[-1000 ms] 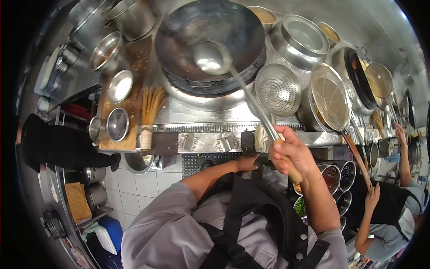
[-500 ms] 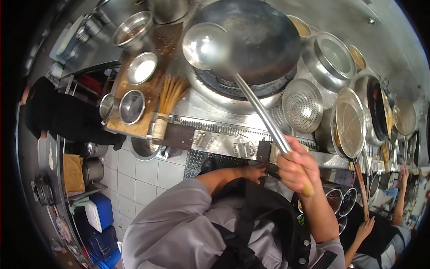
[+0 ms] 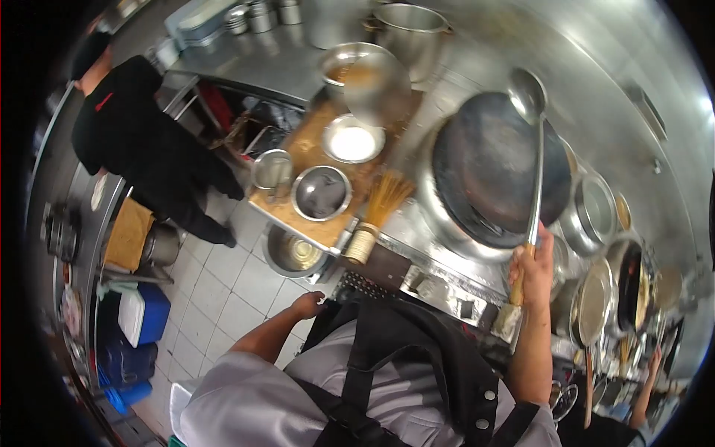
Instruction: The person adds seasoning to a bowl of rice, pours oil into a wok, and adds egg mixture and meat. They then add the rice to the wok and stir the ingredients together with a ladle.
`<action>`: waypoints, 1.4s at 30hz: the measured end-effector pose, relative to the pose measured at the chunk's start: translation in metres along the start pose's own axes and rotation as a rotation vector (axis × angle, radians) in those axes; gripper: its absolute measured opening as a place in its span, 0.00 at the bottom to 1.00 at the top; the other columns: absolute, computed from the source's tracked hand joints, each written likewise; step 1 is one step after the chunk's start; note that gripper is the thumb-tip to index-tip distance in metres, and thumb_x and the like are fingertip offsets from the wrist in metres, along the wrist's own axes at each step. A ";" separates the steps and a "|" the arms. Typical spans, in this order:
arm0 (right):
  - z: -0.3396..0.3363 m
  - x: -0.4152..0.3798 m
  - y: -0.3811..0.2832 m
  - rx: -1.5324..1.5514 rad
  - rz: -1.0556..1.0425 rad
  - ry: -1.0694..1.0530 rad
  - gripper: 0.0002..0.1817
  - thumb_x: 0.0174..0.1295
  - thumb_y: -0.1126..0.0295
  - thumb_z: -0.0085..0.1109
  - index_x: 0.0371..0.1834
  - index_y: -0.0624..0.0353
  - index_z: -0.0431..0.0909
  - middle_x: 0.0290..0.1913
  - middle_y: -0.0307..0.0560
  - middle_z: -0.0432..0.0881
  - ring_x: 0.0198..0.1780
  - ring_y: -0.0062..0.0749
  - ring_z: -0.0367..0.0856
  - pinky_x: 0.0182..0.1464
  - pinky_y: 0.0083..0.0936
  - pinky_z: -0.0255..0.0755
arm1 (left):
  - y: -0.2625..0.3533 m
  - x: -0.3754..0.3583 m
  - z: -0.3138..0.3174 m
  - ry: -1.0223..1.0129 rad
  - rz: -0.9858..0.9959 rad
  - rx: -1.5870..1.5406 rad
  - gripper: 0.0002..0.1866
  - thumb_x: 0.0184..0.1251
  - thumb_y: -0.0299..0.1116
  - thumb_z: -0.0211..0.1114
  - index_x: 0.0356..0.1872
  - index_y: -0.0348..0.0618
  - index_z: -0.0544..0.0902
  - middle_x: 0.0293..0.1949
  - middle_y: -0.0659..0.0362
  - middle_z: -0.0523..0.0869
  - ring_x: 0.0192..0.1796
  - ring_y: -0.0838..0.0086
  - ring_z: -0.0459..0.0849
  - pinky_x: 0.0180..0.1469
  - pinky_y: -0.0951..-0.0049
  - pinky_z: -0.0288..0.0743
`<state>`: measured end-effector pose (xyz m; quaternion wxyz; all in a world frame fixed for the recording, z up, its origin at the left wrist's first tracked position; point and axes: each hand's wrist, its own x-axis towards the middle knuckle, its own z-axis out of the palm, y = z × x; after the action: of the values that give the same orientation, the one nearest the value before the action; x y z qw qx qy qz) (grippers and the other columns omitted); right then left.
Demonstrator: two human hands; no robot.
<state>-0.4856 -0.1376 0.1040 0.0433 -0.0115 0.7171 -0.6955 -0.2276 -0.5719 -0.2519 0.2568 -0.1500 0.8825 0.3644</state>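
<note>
My right hand (image 3: 533, 268) grips the wooden handle of a long metal ladle (image 3: 538, 175). The ladle's bowl lies over the far right rim of a dark wok (image 3: 491, 171), which sits on a burner ring (image 3: 454, 237). No food shows in the wok. To the left, my left hand (image 3: 307, 305) hangs low beside the black apron, fingers curled in, with nothing seen in it. The floor tiles and a steel bowl (image 3: 289, 262) are nearest to it.
A wooden board (image 3: 261, 198) holds metal bowls and a bamboo brush (image 3: 383, 205). Pots and strainers (image 3: 596, 294) crowd the right side. A person in black (image 3: 141, 141) stands at the left; another person's arm (image 3: 645, 391) shows at lower right.
The ladle has swung from the wok's left side to its far right rim. My left hand has drawn back left from the stove front. The view has turned leftward.
</note>
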 end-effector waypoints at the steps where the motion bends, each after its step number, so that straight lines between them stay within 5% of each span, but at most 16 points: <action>1: 0.037 0.017 -0.023 -0.009 0.006 -0.118 0.32 0.66 0.78 0.55 0.73 0.59 0.59 0.25 0.39 0.75 0.18 0.22 0.71 0.19 0.19 0.68 | -0.003 -0.001 -0.010 -0.002 -0.030 -0.016 0.26 0.63 0.46 0.71 0.58 0.43 0.82 0.51 0.45 0.88 0.55 0.52 0.86 0.58 0.57 0.80; 4: 0.133 0.079 -0.077 0.049 0.096 -0.412 0.31 0.67 0.76 0.58 0.73 0.59 0.59 0.28 0.40 0.77 0.21 0.22 0.73 0.20 0.21 0.69 | -0.030 0.010 -0.023 -0.047 -0.068 -0.068 0.27 0.63 0.46 0.70 0.61 0.44 0.81 0.54 0.45 0.87 0.58 0.52 0.85 0.60 0.58 0.79; 11: 0.303 0.165 -0.065 -0.258 0.144 -0.500 0.34 0.64 0.75 0.61 0.72 0.63 0.59 0.31 0.44 0.77 0.25 0.24 0.76 0.22 0.27 0.72 | -0.065 -0.002 -0.050 0.047 0.181 -0.048 0.30 0.66 0.45 0.66 0.65 0.38 0.78 0.58 0.43 0.86 0.60 0.51 0.85 0.64 0.59 0.76; 14: 0.314 0.184 -0.049 -0.029 0.292 -0.462 0.27 0.65 0.75 0.59 0.67 0.66 0.63 0.31 0.44 0.77 0.25 0.25 0.76 0.22 0.27 0.73 | -0.066 -0.017 -0.058 0.094 0.171 -0.102 0.27 0.68 0.42 0.66 0.64 0.38 0.79 0.55 0.45 0.87 0.52 0.55 0.89 0.59 0.61 0.80; 16: 0.300 0.212 -0.023 1.013 0.772 -0.687 0.16 0.67 0.74 0.57 0.54 0.70 0.69 0.31 0.45 0.77 0.25 0.26 0.76 0.22 0.27 0.74 | -0.020 -0.046 -0.090 0.110 0.026 -0.451 0.23 0.70 0.36 0.66 0.63 0.37 0.78 0.50 0.51 0.89 0.46 0.65 0.90 0.52 0.66 0.82; 19: 0.276 0.189 -0.015 1.383 0.719 -0.800 0.09 0.70 0.72 0.54 0.42 0.68 0.70 0.33 0.45 0.76 0.27 0.26 0.76 0.24 0.25 0.74 | 0.027 -0.056 -0.114 0.114 0.160 -0.604 0.21 0.71 0.31 0.67 0.63 0.37 0.78 0.44 0.57 0.88 0.43 0.75 0.88 0.48 0.72 0.81; 24: 0.188 0.130 -0.036 1.715 0.546 -0.939 0.13 0.75 0.70 0.49 0.47 0.75 0.68 0.37 0.46 0.71 0.30 0.25 0.75 0.28 0.23 0.75 | 0.120 -0.026 -0.126 0.060 0.402 -0.593 0.21 0.72 0.33 0.68 0.63 0.38 0.78 0.36 0.64 0.85 0.39 0.80 0.83 0.45 0.77 0.78; 26: 0.137 0.101 -0.056 1.684 0.489 -0.932 0.13 0.75 0.69 0.48 0.45 0.74 0.67 0.37 0.46 0.70 0.30 0.25 0.75 0.28 0.23 0.76 | 0.180 -0.017 -0.129 -0.124 0.432 -0.566 0.21 0.73 0.28 0.66 0.65 0.39 0.77 0.38 0.66 0.82 0.42 0.82 0.81 0.48 0.79 0.75; 30: 0.030 0.073 -0.079 1.318 0.432 -0.720 0.08 0.74 0.69 0.52 0.38 0.62 0.70 0.35 0.42 0.73 0.28 0.21 0.74 0.24 0.22 0.76 | 0.320 -0.006 -0.121 -0.048 0.845 -0.291 0.20 0.71 0.30 0.67 0.62 0.38 0.79 0.44 0.57 0.86 0.44 0.72 0.84 0.50 0.74 0.77; 34: -0.024 0.066 -0.094 0.674 0.383 -0.275 0.06 0.71 0.70 0.56 0.44 0.57 0.70 0.30 0.42 0.76 0.24 0.22 0.74 0.22 0.20 0.73 | 0.454 0.022 -0.089 0.385 1.298 -0.001 0.22 0.65 0.32 0.68 0.60 0.38 0.80 0.51 0.48 0.84 0.59 0.51 0.79 0.61 0.59 0.74; 37: -0.057 0.047 -0.058 0.279 0.233 -0.094 0.14 0.69 0.72 0.58 0.54 0.57 0.68 0.29 0.42 0.77 0.22 0.23 0.75 0.22 0.21 0.72 | 0.501 0.066 -0.055 0.496 1.347 0.058 0.17 0.64 0.33 0.69 0.53 0.39 0.83 0.45 0.50 0.83 0.55 0.53 0.79 0.58 0.57 0.75; 39: -0.073 0.016 -0.023 -0.010 0.068 -0.022 0.27 0.67 0.75 0.59 0.68 0.59 0.60 0.28 0.40 0.76 0.21 0.22 0.75 0.21 0.23 0.70 | 0.513 0.079 -0.038 0.450 1.051 0.300 0.12 0.62 0.34 0.70 0.44 0.40 0.85 0.43 0.51 0.80 0.50 0.54 0.78 0.54 0.55 0.75; 42: -0.113 -0.029 0.035 -0.124 0.017 0.087 0.31 0.66 0.79 0.56 0.72 0.59 0.56 0.27 0.40 0.75 0.21 0.23 0.74 0.21 0.24 0.69 | 0.517 0.061 -0.021 0.469 1.181 0.155 0.10 0.61 0.35 0.71 0.38 0.41 0.85 0.41 0.52 0.79 0.48 0.56 0.77 0.53 0.55 0.74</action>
<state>-0.4642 -0.0213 0.0738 0.0171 0.0221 0.7602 -0.6491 -0.5186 -0.2353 0.0196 -0.1769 0.3048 0.8730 0.3372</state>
